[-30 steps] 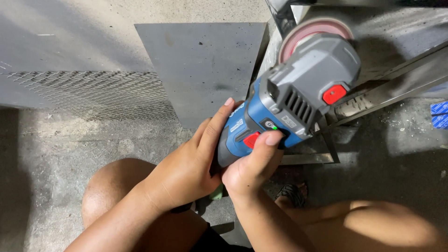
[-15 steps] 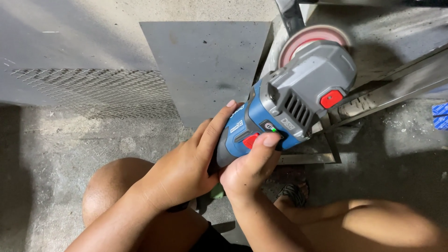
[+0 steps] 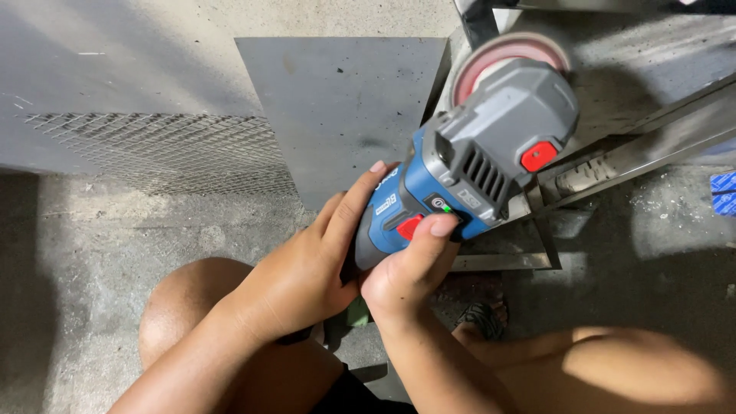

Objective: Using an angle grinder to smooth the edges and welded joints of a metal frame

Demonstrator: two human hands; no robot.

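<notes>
Grinder body and disc mostly out of sight
Both hands cover the rear of the blue grinder; its grey head hides most of the pink disc; a blue object runs off the right edge, unidentifiable.

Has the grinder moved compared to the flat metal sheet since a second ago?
Cannot tell. The grinder keeps roughly its place beside the flat metal sheet; the small shift looks like camera movement.
</notes>
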